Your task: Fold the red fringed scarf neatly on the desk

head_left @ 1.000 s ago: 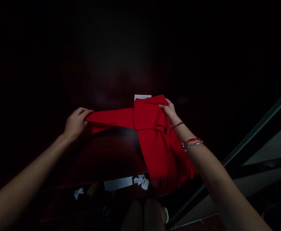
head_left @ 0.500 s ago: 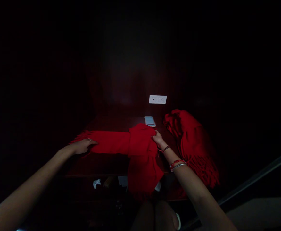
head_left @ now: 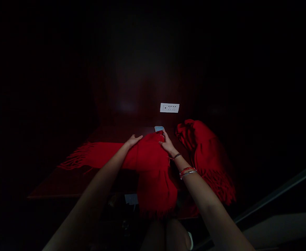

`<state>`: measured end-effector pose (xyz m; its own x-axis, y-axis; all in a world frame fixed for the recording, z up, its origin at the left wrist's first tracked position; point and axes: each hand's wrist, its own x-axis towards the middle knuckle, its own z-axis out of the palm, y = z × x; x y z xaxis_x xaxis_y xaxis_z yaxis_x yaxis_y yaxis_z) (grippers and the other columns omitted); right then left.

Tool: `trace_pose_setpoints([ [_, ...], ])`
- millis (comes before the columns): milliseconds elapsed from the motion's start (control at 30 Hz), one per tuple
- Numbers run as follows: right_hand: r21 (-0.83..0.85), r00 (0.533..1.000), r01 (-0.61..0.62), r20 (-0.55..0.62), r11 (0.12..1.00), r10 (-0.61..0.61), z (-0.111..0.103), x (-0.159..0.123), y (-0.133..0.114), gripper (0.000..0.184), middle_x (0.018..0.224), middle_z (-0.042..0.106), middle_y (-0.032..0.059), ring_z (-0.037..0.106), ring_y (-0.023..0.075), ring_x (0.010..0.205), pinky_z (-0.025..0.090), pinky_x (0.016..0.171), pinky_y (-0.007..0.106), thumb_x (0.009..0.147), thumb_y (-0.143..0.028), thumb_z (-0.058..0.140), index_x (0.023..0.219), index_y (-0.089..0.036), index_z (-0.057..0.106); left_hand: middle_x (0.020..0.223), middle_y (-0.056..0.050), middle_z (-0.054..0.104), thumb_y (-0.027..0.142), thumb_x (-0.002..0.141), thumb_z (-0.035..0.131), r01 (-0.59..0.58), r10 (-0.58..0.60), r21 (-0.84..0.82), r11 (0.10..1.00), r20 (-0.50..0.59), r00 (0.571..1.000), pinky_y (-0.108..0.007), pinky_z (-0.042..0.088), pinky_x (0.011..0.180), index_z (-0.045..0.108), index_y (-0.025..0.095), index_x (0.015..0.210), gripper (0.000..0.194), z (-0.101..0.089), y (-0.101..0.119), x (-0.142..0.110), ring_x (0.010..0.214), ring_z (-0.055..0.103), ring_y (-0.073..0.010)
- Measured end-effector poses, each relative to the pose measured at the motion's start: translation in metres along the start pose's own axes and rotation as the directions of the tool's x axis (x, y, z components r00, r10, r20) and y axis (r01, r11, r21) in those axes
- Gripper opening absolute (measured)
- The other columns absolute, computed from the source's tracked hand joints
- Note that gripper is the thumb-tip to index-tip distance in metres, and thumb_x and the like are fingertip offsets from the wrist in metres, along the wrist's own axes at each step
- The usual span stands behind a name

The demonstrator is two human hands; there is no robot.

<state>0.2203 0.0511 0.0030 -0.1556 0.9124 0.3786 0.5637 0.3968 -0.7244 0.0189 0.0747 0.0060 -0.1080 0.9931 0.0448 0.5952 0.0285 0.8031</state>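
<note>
A red fringed scarf [head_left: 153,153] lies folded on the dark table, one end stretching left and the other hanging over the front edge. My left hand [head_left: 134,140] is at the upper edge of the fold, closed on the cloth, some fingers hidden. At the fold's upper right corner, my right hand [head_left: 166,143] grips the scarf between thumb and fingers. Bracelets circle the right wrist. A second red fringed scarf [head_left: 207,146] sits bunched to the right, apart from both hands.
A phone [head_left: 158,129] lies behind the folded scarf, partly covered. On the back wall is a white socket panel [head_left: 169,108]. The dark tabletop [head_left: 56,184] has its front edge near my knees. Below, a pale flat item [head_left: 131,199] shows in dim light.
My left hand has moved right, from the scarf's left end to the fold. My right hand has shifted slightly left and up. The folded cloth now covers more of the phone.
</note>
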Motion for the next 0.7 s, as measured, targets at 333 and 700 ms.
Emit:
trace_pose_setpoints([
  [333, -0.205, 0.954, -0.300, -0.048, 0.932, 0.296, 0.002, 0.000, 0.018, 0.066, 0.111, 0.048, 0.0092, 0.048, 0.0153, 0.098, 0.040, 0.078, 0.026, 0.070, -0.024, 0.045, 0.126, -0.015, 0.012, 0.108, -0.008, 0.052, 0.027, 0.076, 0.040, -0.057, 0.077, 0.125, 0.990, -0.158, 0.985, -0.030, 0.036, 0.080, 0.051, 0.017, 0.104, 0.032, 0.006, -0.004, 0.031, 0.101, 0.045, -0.0208],
  [700, -0.460, 0.952, -0.249, 0.044, 0.852, 0.302, 0.004, 0.054, 0.020, 0.056, 0.103, 0.052, 0.0124, 0.052, 0.0201, 0.089, 0.041, 0.068, 0.025, 0.064, -0.020, 0.052, 0.117, -0.016, 0.035, 0.106, -0.011, 0.054, 0.038, 0.060, 0.059, -0.094, 0.075, 0.293, 0.952, 0.075, 0.994, -0.024, 0.038, 0.077, 0.050, 0.013, 0.105, 0.052, 0.018, -0.007, 0.059, 0.096, 0.049, -0.0217],
])
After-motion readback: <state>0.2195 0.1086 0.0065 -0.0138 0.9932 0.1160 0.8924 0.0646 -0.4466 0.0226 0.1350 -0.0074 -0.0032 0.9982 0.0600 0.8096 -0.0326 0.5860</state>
